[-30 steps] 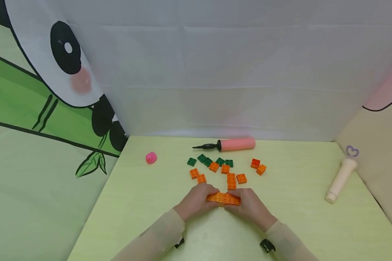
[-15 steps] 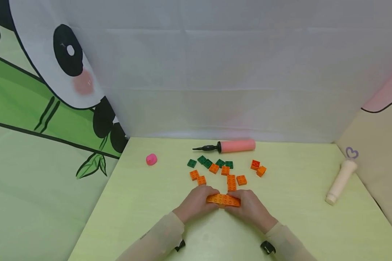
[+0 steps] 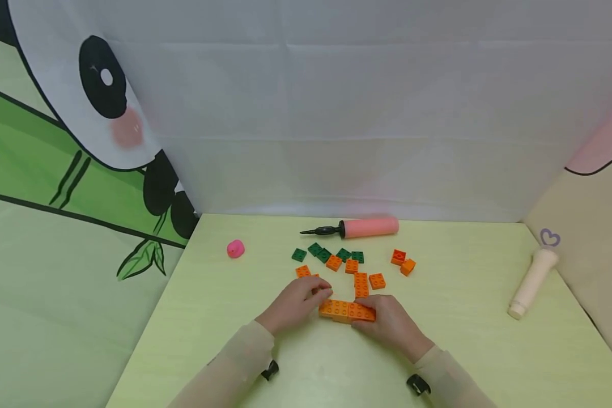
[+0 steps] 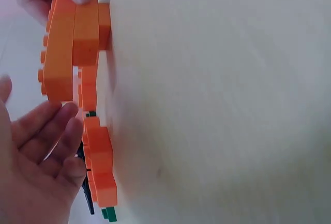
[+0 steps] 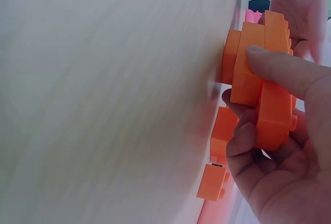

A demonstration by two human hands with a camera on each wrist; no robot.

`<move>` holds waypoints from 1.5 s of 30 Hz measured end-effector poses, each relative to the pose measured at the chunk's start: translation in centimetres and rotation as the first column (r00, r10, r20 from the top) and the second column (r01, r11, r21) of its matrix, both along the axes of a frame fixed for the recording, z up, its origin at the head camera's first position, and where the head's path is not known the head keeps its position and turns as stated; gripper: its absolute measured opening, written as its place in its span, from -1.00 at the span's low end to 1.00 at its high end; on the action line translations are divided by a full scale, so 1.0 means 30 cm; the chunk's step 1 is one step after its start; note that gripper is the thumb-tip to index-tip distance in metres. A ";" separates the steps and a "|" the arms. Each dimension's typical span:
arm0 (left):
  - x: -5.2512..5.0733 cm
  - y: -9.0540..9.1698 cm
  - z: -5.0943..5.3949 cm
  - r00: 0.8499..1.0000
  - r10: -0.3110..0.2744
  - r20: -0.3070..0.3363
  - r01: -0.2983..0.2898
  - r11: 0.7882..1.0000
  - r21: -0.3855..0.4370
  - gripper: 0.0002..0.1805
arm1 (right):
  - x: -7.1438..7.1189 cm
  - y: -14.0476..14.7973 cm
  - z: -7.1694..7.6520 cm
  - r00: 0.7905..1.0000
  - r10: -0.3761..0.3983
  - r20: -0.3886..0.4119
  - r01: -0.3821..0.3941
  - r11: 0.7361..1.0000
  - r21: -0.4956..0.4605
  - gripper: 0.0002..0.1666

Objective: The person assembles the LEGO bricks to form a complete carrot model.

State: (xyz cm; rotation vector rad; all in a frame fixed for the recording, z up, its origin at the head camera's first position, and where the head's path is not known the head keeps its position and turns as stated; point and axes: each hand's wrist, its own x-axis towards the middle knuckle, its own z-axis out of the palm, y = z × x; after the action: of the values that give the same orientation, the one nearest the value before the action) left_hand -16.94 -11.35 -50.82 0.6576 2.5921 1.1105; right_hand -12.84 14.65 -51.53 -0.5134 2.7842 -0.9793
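Stacked orange bricks [image 3: 336, 310] form a piece with a wide studded top and narrower layers beneath. My right hand [image 3: 390, 326] grips its right end; in the right wrist view the thumb of the hand [image 5: 289, 131] presses the side of the stack [image 5: 249, 63]. Just left of the piece, my left hand [image 3: 296, 303] holds nothing. The left wrist view shows the left hand [image 4: 44, 157] with loosely bent fingers beside the overhanging end of the top layer [image 4: 59, 69].
Loose orange bricks [image 3: 361, 284] and green bricks [image 3: 299, 255] lie behind the hands. Two more, one red-orange [image 3: 398, 256], sit further right. A pink pump [image 3: 371, 226] lies at the back, a small pink toy [image 3: 236, 249] at left, a cream cylinder [image 3: 532, 282] at right.
My left hand has let go of the stack's left end and moved left and slightly back, uncovering that end. My right hand keeps its grip in the same place.
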 end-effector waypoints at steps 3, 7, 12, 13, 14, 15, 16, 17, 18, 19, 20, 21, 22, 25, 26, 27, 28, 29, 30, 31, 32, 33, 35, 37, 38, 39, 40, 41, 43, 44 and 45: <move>-0.031 -0.011 -0.005 0.992 0.085 -0.088 -0.086 0.996 0.002 -0.70 | -0.002 0.002 0.003 1.000 -0.009 0.013 0.009 1.000 -0.001 -0.49; -0.075 -0.013 -0.032 0.956 0.125 -0.265 -0.157 0.982 -0.101 -0.70 | -0.004 0.004 0.003 1.000 -0.009 0.015 0.009 1.000 -0.008 -0.49; -0.107 -0.008 -0.055 0.922 0.094 -0.375 -0.194 0.951 -0.240 -0.64 | -0.004 0.007 0.000 1.000 -0.009 0.023 0.009 1.000 -0.015 -0.48; -0.110 -0.006 -0.057 0.923 0.091 -0.374 -0.197 0.947 -0.255 -0.64 | -0.004 0.008 -0.001 1.000 -0.009 0.025 0.009 1.000 -0.015 -0.47; -0.111 -0.005 -0.058 0.923 0.090 -0.374 -0.200 0.943 -0.267 -0.64 | -0.004 0.008 -0.001 1.000 -0.008 0.027 0.009 1.000 -0.015 -0.47; -0.112 -0.004 -0.060 0.924 0.088 -0.371 -0.201 0.940 -0.277 -0.64 | -0.004 0.009 -0.002 1.000 -0.007 0.028 0.008 1.000 -0.016 -0.47; -0.112 -0.004 -0.061 0.925 0.087 -0.369 -0.202 0.936 -0.288 -0.64 | -0.003 0.009 -0.002 1.000 -0.006 0.028 0.006 1.000 -0.018 -0.47; -0.111 -0.004 -0.062 0.927 0.085 -0.366 -0.203 0.933 -0.297 -0.64 | -0.002 0.008 -0.002 1.000 -0.006 0.028 0.006 1.000 -0.019 -0.47; -0.111 -0.004 -0.063 0.927 0.083 -0.365 -0.203 0.930 -0.305 -0.65 | -0.001 0.008 -0.002 1.000 -0.005 0.027 0.006 1.000 -0.020 -0.47; -0.110 -0.004 -0.063 0.928 0.081 -0.364 -0.204 0.928 -0.312 -0.65 | 0.000 0.008 -0.002 1.000 -0.004 0.028 0.004 1.000 -0.022 -0.47; -0.110 -0.004 -0.064 0.927 0.081 -0.366 -0.206 0.926 -0.318 -0.64 | 0.000 0.007 -0.001 1.000 -0.003 0.028 0.004 1.000 -0.024 -0.47; -0.110 -0.004 -0.064 0.928 0.081 -0.363 -0.206 0.925 -0.321 -0.64 | 0.000 0.007 -0.001 1.000 -0.003 0.027 0.004 1.000 -0.025 -0.47; -0.110 -0.005 -0.065 0.928 0.079 -0.365 -0.205 0.924 -0.322 -0.64 | 0.001 0.006 -0.001 1.000 -0.004 0.029 0.005 1.000 -0.026 -0.47; -0.110 -0.007 -0.064 0.928 0.072 -0.365 -0.198 0.926 -0.321 -0.63 | 0.001 0.005 -0.001 0.999 -0.010 0.033 0.010 1.000 -0.022 -0.47; -0.110 -0.008 -0.063 0.928 0.068 -0.366 -0.194 0.928 -0.319 -0.63 | 0.001 0.005 -0.001 0.999 -0.012 0.032 0.013 1.000 -0.019 -0.47; -0.110 -0.009 -0.062 0.928 0.064 -0.367 -0.189 0.930 -0.315 -0.63 | 0.001 0.004 -0.001 0.999 -0.015 0.031 0.016 1.000 -0.016 -0.47; -0.109 -0.009 -0.061 0.929 0.062 -0.365 -0.185 0.932 -0.312 -0.63 | 0.001 0.004 0.000 0.999 -0.019 0.030 0.020 1.000 -0.014 -0.47; -0.109 -0.009 -0.059 0.930 0.060 -0.363 -0.180 0.934 -0.308 -0.63 | 0.001 0.003 0.000 0.999 -0.022 0.027 0.023 1.000 -0.011 -0.47; -0.108 -0.010 -0.057 0.931 0.059 -0.361 -0.177 0.936 -0.303 -0.63 | 0.001 0.003 0.000 0.999 -0.026 0.025 0.026 1.000 -0.010 -0.47; -0.107 -0.010 -0.053 0.931 0.057 -0.360 -0.172 0.939 -0.296 -0.63 | 0.001 0.003 0.001 0.999 -0.028 0.023 0.029 1.000 -0.010 -0.47; -0.105 -0.011 -0.049 0.932 0.056 -0.359 -0.167 0.943 -0.287 -0.63 | 0.001 0.002 0.002 0.999 -0.030 0.021 0.031 0.999 -0.010 -0.48; -0.103 -0.011 -0.043 0.933 0.055 -0.355 -0.162 0.946 -0.279 -0.63 | 0.001 0.002 0.003 0.999 -0.033 0.020 0.034 0.999 -0.012 -0.48; -0.100 -0.012 -0.033 0.937 0.052 -0.346 -0.149 0.953 -0.262 -0.62 | 0.002 0.001 0.004 0.999 -0.038 0.024 0.038 0.999 -0.013 -0.48; -0.095 -0.013 -0.022 0.941 0.049 -0.334 -0.136 0.960 -0.244 -0.63 | 0.003 0.001 0.005 0.999 -0.039 0.029 0.040 0.999 -0.012 -0.47; -0.092 -0.013 -0.017 0.945 0.048 -0.325 -0.129 0.964 -0.233 -0.63 | 0.003 0.001 0.005 0.999 -0.040 0.032 0.041 0.999 -0.012 -0.47; -0.089 -0.013 -0.012 0.948 0.048 -0.314 -0.124 0.966 -0.228 -0.64 | 0.003 0.000 0.006 0.999 -0.039 0.032 0.040 0.999 -0.012 -0.47; -0.086 -0.013 -0.007 0.953 0.049 -0.299 -0.120 0.967 -0.223 -0.64 | 0.003 0.000 0.006 0.999 -0.039 0.035 0.039 0.999 -0.011 -0.47; -0.080 -0.013 -0.001 0.957 0.050 -0.287 -0.116 0.969 -0.217 -0.65 | 0.003 0.000 0.007 0.999 -0.038 0.036 0.039 0.999 -0.009 -0.47; -0.070 -0.014 0.008 0.965 0.057 -0.254 -0.113 0.971 -0.210 -0.64 | 0.002 -0.001 0.007 0.999 -0.039 0.036 0.039 0.999 -0.007 -0.47; -0.064 -0.014 0.014 0.970 0.061 -0.233 -0.109 0.974 -0.198 -0.64 | 0.002 -0.001 0.006 0.999 -0.039 0.034 0.040 0.999 -0.004 -0.47; -0.056 -0.014 0.019 0.974 0.063 -0.217 -0.105 0.976 -0.189 -0.63 | 0.001 -0.001 0.005 0.999 -0.037 0.028 0.037 0.999 -0.002 -0.47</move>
State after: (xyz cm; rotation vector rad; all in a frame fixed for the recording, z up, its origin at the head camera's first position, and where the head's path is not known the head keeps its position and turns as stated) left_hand -18.62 -11.78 -50.25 0.6544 2.8873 0.8268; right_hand -12.81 14.63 -51.38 -0.4468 2.7771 -0.9891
